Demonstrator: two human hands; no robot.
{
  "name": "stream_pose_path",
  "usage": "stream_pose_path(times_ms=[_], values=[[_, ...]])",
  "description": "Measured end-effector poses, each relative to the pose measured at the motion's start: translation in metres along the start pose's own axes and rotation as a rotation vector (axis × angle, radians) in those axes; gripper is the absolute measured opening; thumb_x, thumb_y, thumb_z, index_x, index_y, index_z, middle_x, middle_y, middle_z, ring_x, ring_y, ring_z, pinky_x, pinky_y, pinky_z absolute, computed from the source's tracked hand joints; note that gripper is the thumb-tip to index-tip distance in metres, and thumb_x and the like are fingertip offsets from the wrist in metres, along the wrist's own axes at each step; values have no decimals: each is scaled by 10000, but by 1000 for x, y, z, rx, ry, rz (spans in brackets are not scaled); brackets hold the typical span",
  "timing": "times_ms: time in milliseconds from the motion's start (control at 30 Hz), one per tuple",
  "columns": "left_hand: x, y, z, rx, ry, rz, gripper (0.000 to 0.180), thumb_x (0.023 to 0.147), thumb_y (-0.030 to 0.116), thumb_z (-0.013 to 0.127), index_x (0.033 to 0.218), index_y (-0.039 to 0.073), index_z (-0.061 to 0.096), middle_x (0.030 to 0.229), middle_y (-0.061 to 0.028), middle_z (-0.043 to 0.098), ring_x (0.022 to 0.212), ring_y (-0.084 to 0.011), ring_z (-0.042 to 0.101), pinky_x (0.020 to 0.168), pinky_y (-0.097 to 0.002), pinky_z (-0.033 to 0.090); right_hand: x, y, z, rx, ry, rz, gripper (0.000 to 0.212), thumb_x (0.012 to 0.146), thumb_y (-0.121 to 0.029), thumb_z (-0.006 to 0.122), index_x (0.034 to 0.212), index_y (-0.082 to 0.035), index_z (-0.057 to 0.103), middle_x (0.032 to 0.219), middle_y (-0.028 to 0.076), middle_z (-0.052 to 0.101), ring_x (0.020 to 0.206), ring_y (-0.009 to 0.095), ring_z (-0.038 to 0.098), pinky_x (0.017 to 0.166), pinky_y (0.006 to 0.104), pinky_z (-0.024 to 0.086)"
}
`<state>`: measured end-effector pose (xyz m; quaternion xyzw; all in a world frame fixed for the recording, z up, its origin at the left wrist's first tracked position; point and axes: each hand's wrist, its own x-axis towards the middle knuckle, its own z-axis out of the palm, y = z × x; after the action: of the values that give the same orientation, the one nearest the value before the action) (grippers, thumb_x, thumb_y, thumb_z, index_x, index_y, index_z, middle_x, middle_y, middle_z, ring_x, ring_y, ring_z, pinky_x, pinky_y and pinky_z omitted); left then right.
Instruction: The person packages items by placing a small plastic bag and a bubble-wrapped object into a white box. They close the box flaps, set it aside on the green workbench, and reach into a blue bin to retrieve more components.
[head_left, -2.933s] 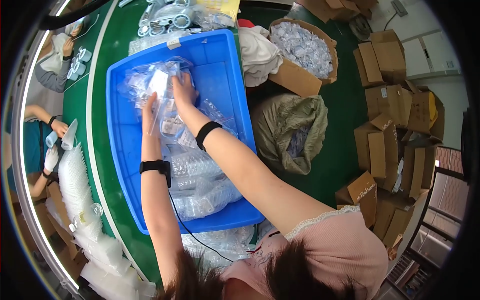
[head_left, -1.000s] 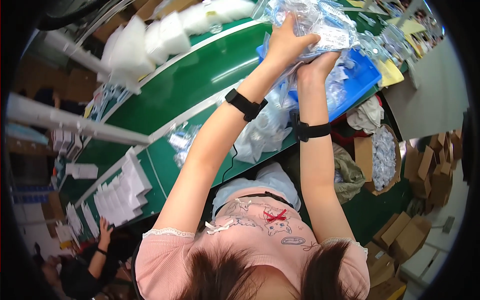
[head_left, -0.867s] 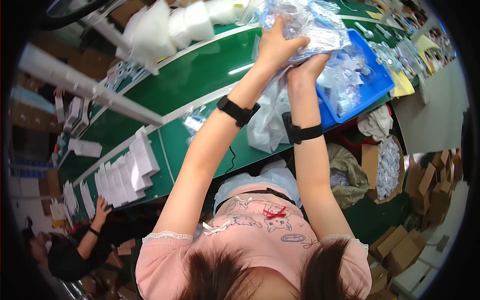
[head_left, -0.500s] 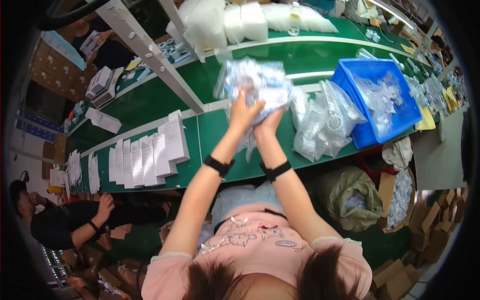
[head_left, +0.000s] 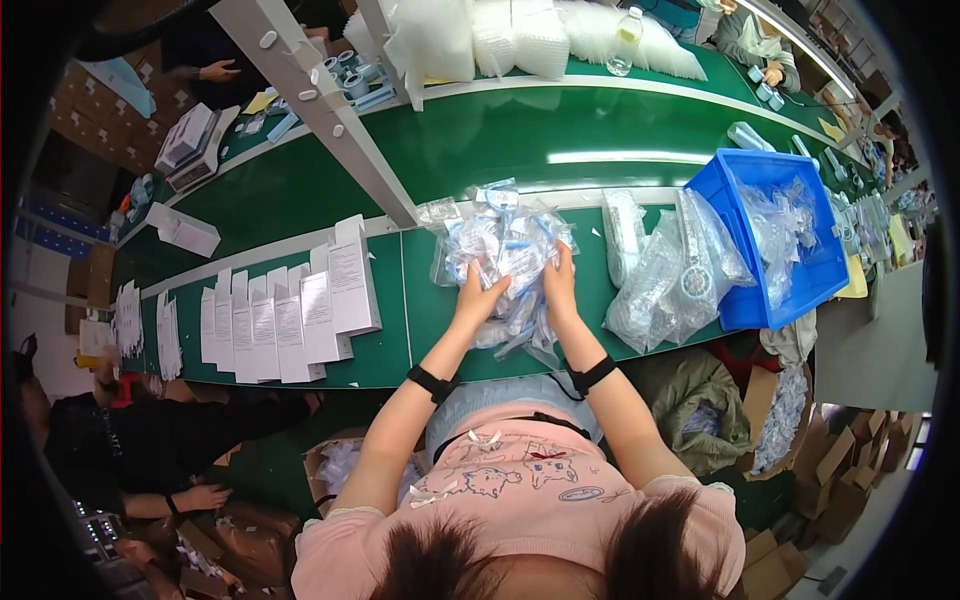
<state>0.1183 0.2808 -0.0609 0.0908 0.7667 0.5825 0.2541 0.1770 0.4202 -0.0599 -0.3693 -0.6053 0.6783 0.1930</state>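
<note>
A heap of clear packets (head_left: 505,250) is clasped from both sides by the left hand (head_left: 480,297) and right hand (head_left: 560,290) on the green bench (head_left: 460,150). It is best lowered evenly, clear of the white cartons (head_left: 290,315) and blue bin (head_left: 775,240).

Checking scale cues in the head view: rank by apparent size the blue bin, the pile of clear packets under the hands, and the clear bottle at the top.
1. Blue bin
2. Pile of clear packets, looks only slightly smaller
3. Clear bottle, farther away, so unsure
</note>
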Motion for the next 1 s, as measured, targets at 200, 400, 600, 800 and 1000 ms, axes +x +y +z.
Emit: stream_pose_path(times_ms=[200,400,600,800,1000], values=[[-17,44,-29,486,-153,-141,667,729,474,568,1257,148,323,1057,-263,526,968,-388,527,817,-396,416,11,-16,-35,-539,-370,-126,628,719,-195,545,1292,-168,289,1102,254,481,1016,375,478,849,388,393],[-22,121,-58,921,-316,-183,556,759,488,524,1194,154,430,907,-238,565,937,-379,522,757,-399,441,4,-91,-47,-979,-604,-36,633,715,-221,557,1288,-139,300,961,281,549,883,414,535,777,424,431],[20,116,-68,915,-208,178,414,742,373,579,1058,108,545,681,-191,573,820,-363,556,687,-412,454,44,-116,-66,-1034,-663,-202,519,728,-237,562,1197,-66,419,938,256,565,881,389,541,781,432,424],[54,78,-55,1266,-249,28,293,713,157,565,958,0,535,971,-210,529,835,-353,536,709,-466,430,126,-106,40,-1113,-405,-615,467,754,-322,551,1163,-109,475,1161,197,470,1102,376,405,882,443,369],[45,53,-66,904,141,140,317,655,57,542,961,-22,514,1075,-227,476,942,-372,487,814,-460,393,137,-35,103,-1160,-716,-828,439,798,-371,499,1153,-111,489,1156,187,486,1112,376,409,924,404,350]])
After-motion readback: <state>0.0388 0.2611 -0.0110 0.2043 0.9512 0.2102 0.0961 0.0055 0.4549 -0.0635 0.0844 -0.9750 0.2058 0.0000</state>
